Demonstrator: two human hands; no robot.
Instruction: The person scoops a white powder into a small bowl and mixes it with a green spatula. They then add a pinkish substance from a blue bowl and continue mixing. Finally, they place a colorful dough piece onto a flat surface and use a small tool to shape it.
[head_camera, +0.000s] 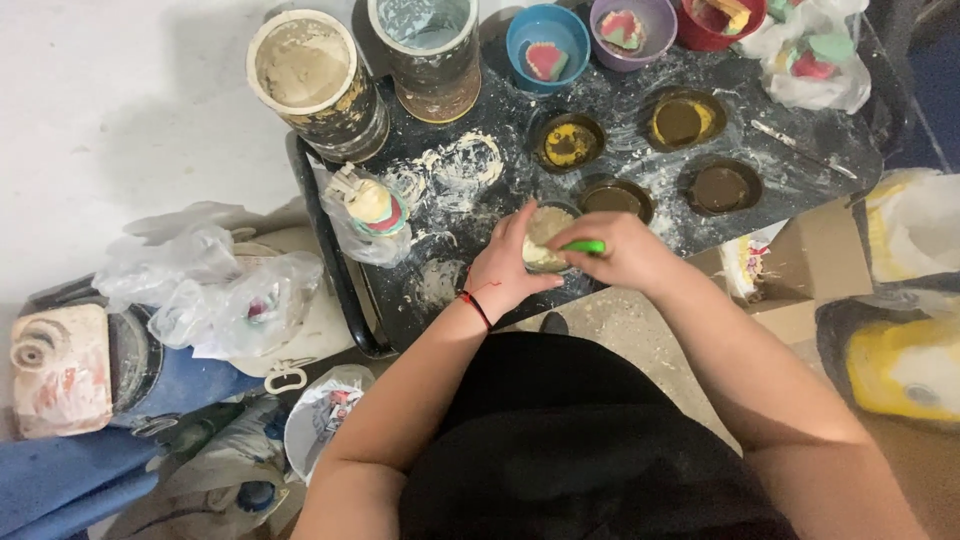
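Cupping small bowl (545, 240) in left hand (510, 265) grip; right hand (620, 250) pinching green tool (585, 246) over it.

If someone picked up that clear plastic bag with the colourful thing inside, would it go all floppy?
Probably yes: the clear plastic bag looks thin and crinkled, so it would likely sag around its lump. It also seems dusted with pale powder from the dark tray, so possibly slippery.

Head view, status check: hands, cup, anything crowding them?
Left hand cupping small paste-filled cup. Right hand gripping green-handled tool over it. Dark tray crowded: moulds, tins close by.
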